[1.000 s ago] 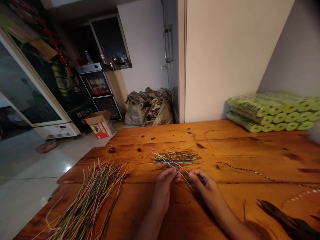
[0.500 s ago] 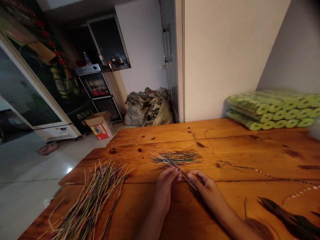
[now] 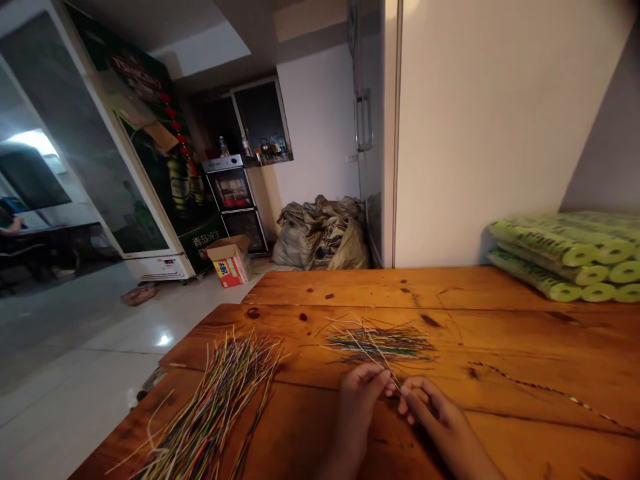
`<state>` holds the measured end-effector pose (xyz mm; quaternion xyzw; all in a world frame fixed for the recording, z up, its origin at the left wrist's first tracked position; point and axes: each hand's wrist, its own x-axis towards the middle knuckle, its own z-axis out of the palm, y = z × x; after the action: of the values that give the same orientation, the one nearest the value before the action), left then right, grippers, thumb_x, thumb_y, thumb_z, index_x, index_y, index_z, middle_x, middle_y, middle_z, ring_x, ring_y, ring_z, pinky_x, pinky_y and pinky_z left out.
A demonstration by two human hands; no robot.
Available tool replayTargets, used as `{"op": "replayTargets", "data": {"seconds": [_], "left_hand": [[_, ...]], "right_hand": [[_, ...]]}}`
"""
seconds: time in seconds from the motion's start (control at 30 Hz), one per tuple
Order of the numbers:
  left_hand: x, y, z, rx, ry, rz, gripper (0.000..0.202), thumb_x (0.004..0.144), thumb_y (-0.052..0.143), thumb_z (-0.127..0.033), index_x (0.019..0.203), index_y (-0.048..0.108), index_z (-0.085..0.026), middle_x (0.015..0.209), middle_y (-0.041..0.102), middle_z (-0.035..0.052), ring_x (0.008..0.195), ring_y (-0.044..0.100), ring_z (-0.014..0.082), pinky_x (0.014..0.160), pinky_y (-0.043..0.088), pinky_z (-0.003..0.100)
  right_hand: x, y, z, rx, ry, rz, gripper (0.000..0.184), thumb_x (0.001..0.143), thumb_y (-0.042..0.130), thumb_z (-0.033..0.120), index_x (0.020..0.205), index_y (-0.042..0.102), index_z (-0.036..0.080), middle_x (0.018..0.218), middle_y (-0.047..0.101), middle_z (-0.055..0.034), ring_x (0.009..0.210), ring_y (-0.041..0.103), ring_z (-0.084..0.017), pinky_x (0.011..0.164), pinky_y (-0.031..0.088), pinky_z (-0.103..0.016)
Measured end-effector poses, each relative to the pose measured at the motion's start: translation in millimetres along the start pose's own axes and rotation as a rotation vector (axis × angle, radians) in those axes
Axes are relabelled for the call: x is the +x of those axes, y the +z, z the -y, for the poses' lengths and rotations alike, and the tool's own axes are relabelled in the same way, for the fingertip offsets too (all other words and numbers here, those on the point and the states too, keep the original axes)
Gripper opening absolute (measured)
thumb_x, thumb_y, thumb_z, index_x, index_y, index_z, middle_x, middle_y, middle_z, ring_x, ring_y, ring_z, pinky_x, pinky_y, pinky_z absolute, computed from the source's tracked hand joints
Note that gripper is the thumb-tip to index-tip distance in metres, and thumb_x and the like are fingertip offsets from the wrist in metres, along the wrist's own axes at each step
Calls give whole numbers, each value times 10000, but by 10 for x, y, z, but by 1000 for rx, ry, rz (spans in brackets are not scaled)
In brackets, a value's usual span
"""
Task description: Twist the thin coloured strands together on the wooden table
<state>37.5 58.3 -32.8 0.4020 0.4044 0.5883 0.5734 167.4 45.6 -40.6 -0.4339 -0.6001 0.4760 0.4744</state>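
My left hand [image 3: 363, 407] and my right hand [image 3: 433, 413] meet at the fingertips over the near part of the wooden table [image 3: 505, 347]. Both pinch a few thin coloured strands [image 3: 373, 350] that fan out upward. Just beyond the fingertips lies a small flat bundle of multicoloured strands [image 3: 383, 345]. A much larger loose heap of long strands [image 3: 213, 410] lies to the left of my left hand. To the right of my right hand, a thin twisted cord [image 3: 545, 393] runs across the wood.
Stacked green rolls in plastic wrap [image 3: 563, 260] sit against the wall at the table's far right. Beyond the table's far edge stand bulging sacks [image 3: 323, 237], a cardboard box [image 3: 230, 261] and a glass-door drinks fridge [image 3: 150, 153]. A seated person [image 3: 13, 230] shows far left.
The whole view has shifted, with the table lower and further right in the frame. My fingertips have come closer together around the strands, and my forearms show less.
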Motion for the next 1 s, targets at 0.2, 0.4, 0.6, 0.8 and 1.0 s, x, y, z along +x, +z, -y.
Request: {"op": "replayTargets", "data": {"seconds": [0.2, 0.4, 0.6, 0.8, 1.0], "left_hand": [[11, 6, 32, -34, 4, -9, 238, 588, 725, -332, 601, 601, -129, 531, 600, 2, 519, 515, 106, 564, 394, 229], [32, 22, 77, -41, -8, -17, 274, 549, 746, -354, 572, 583, -136, 493, 586, 6, 488, 516, 115, 531, 391, 234], [5, 27, 36, -108, -19, 63, 303, 537, 762, -345, 737, 653, -146, 606, 631, 11, 580, 550, 125, 604, 406, 235], [27, -58, 7, -95, -43, 95, 291, 597, 709, -398, 639, 700, -110, 601, 628, 40, 543, 489, 109, 577, 363, 233], [140, -181, -7, -334, -34, -29, 329, 566, 746, -382, 728, 699, -100, 655, 623, 43, 570, 488, 92, 585, 367, 213]], "right_hand": [[11, -41, 35, 29, 52, -14, 346, 703, 551, 538, 663, 562, 195, 583, 574, -10, 543, 510, -145, 567, 428, -271], [37, -64, 72, 55, 182, 54, 423, 611, 601, 597, 712, 629, 188, 614, 604, -28, 572, 528, -167, 589, 419, -288], [32, -127, 41, -5, 177, 131, 417, 697, 558, 570, 574, 604, 174, 540, 531, 9, 492, 426, -109, 514, 339, -235], [92, -117, 45, -9, 163, 138, 436, 750, 491, 575, 671, 645, 175, 652, 634, -45, 592, 547, -168, 591, 414, -281], [1050, -144, 395, -970, -40, 42, 366, 881, 348, 393, 827, 638, 177, 798, 682, -49, 747, 614, -177, 720, 440, -280]]}}
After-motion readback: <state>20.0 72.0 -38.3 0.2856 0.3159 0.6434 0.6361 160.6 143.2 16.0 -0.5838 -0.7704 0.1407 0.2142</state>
